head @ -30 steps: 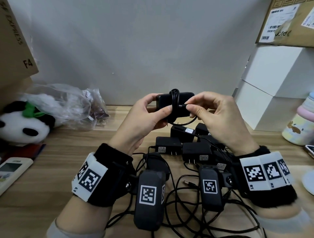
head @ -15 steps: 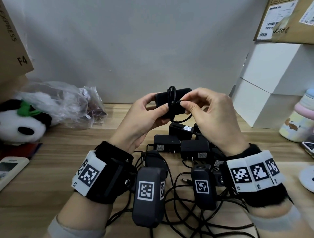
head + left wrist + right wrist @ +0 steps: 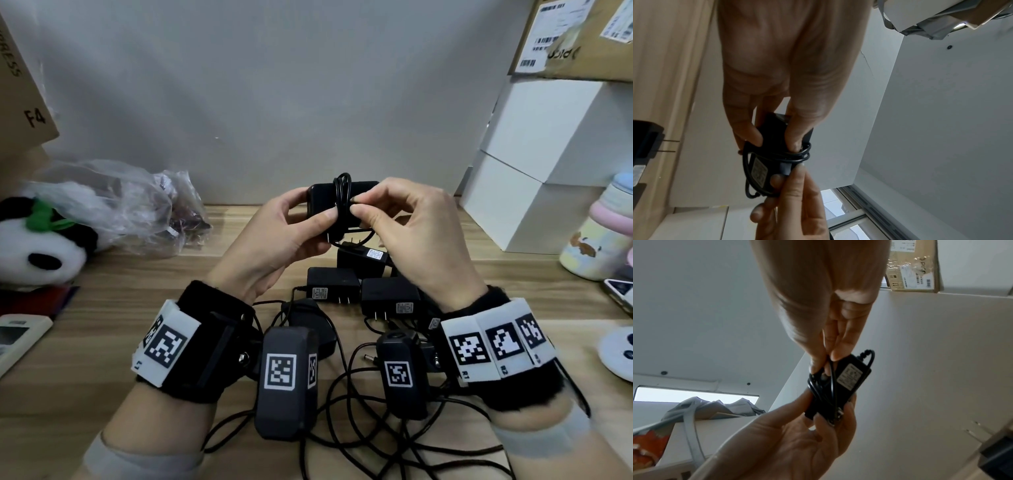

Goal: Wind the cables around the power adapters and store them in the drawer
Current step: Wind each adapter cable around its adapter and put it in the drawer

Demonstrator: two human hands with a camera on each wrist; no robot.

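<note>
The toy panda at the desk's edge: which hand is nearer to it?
Left. The left hand grips the adapter on the toy panda's side; the right hand is beyond it.

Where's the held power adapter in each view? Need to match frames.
Head: held power adapter upper centre, above the table.
Left wrist: lower centre, under the left hand.
Right wrist: centre, below the right hand.
Shared landmark: the cable wound round its middle.
</note>
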